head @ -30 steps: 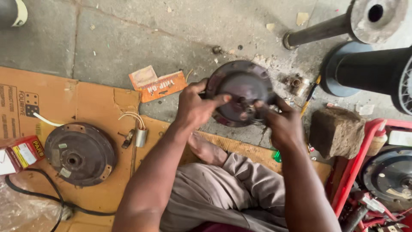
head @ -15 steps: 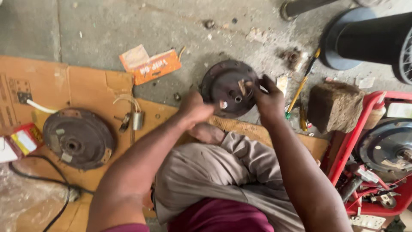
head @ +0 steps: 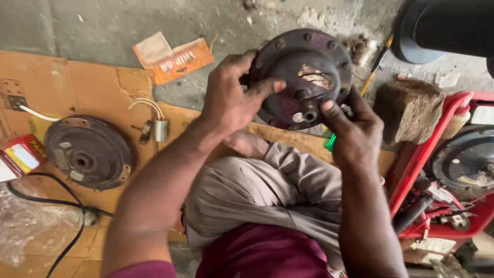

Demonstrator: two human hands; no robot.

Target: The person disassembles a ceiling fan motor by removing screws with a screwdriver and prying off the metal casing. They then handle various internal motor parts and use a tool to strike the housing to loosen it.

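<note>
Head view: round dark motor housing point(head: 303, 77) held up over the lap, flat face and short central shaft stub toward the camera. Left hand point(head: 229, 100) clasps its left rim, thumb across the face; right hand point(head: 350, 131) grips the lower right edge, fingers point(head: 329, 109) closed just beside the stub. Second disc point(head: 87, 152) lies well apart on cardboard point(head: 77, 87); stone block point(head: 409, 110) and red crate point(head: 437, 149) sit to the right.

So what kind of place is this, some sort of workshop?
Probably an informal repair spot on a concrete floor: both hands grip a round motor cover, a second cover lies on flattened cardboard, and a red crate holds parts.
</note>
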